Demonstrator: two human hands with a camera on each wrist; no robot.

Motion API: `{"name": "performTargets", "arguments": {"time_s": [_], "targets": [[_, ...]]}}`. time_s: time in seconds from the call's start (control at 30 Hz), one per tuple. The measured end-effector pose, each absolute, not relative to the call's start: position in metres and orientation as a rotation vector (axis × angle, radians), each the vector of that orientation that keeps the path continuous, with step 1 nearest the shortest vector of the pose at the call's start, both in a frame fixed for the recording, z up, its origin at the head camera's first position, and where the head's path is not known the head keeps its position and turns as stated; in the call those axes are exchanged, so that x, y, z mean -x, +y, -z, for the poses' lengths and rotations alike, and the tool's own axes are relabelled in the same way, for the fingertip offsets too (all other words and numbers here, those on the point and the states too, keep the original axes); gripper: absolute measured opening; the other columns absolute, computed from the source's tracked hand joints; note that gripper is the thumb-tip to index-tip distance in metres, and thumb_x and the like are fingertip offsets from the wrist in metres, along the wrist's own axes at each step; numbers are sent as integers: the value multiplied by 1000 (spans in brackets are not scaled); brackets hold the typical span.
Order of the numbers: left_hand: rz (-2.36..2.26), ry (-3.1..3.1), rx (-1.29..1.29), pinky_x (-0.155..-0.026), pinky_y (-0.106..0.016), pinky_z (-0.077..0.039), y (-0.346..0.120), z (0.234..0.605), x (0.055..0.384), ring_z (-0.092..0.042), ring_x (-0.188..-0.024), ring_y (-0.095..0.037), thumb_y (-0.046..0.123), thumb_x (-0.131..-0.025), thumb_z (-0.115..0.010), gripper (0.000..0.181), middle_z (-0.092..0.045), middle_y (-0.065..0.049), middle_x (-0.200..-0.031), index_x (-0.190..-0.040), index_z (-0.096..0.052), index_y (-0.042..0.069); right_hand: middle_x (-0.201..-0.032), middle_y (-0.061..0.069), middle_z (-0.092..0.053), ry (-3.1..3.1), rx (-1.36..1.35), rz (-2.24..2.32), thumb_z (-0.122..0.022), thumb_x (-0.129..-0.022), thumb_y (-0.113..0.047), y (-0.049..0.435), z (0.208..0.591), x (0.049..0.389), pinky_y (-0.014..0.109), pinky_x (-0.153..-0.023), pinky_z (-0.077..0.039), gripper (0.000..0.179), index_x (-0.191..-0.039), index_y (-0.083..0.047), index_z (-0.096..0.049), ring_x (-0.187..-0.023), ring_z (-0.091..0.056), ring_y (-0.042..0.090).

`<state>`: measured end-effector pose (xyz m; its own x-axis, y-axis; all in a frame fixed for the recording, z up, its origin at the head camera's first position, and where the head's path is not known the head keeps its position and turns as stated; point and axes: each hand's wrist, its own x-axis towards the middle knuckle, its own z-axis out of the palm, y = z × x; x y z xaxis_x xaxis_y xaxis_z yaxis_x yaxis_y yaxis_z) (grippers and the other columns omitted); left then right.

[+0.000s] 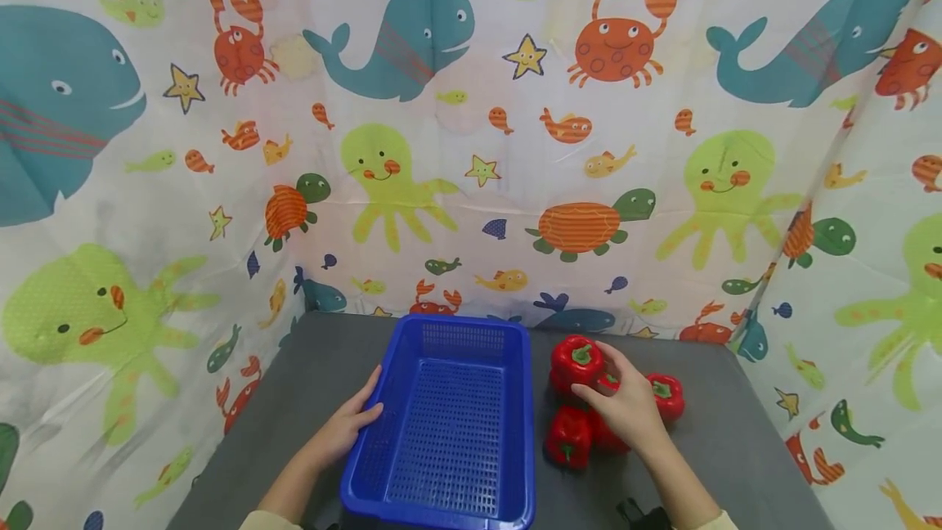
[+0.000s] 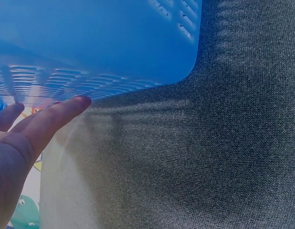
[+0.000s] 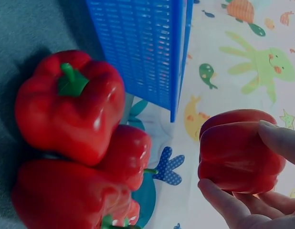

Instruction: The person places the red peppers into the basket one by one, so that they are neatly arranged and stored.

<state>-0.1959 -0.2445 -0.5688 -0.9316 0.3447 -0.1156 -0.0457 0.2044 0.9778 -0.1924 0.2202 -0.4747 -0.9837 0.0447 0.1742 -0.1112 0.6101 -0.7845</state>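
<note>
Red bell pepper [image 3: 240, 152], right of centre in the head view, is pinched between the right hand's [image 1: 625, 403] thumb and fingers. I see other red peppers [image 1: 568, 436] clustered below and to the right, some partly hidden from me by that hand. Mid-frame, the blue basket [image 1: 449, 440] raises its side wall between pepper and basket floor. At its left edge, the left hand [image 1: 342, 432] touches it, fingers fairly straight. Patterned curtain [image 1: 449, 170] fills the upper frame, behind the grey tabletop [image 1: 706, 448].
</note>
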Motion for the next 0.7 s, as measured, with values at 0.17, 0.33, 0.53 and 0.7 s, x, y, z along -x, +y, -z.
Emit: {"name": "performTargets", "arguments": {"time_s": [0.17, 0.33, 0.53, 0.7], "targets": [[-1787, 2161, -246, -116, -63, -28, -243, 569, 198, -9, -154, -44, 28, -110, -40, 64, -1, -13, -171, -163, -5, 32, -147, 16, -54, -2650, -91, -1349, -84, -84, -33, 214, 473, 197, 54, -96, -54, 79, -150, -17, -43, -131, -55, 39], [-1805, 2127, -261, -119, -62, -22, -244, 570, 197, -5, -154, -42, 25, -111, -37, 64, 2, -13, -171, -164, -2, 30, -146, 15, -55, -2631, -129, -1440, -85, -83, -29, 204, 470, 204, 47, -93, -56, 78, -149, -19, -45, -130, -56, 38], [-1800, 2129, -254, -117, -62, -28, -244, 568, 196, -7, -154, -43, 26, -111, -37, 63, 1, -12, -171, -164, -3, 31, -143, 16, -59, -2626, -176, -1457, -86, -81, -29, 193, 468, 208, 53, -98, -53, 78, -148, -17, -47, -129, -57, 37], [-1796, 2149, -284, -112, -64, -34, -244, 567, 195, -10, -153, -47, 28, -110, -39, 64, 0, -14, -171, -164, -4, 31, -142, 15, -59, -2638, -191, -1444, -86, -81, -30, 185, 466, 212, 57, -98, -52, 80, -149, -17, -47, -130, -57, 36]]}}
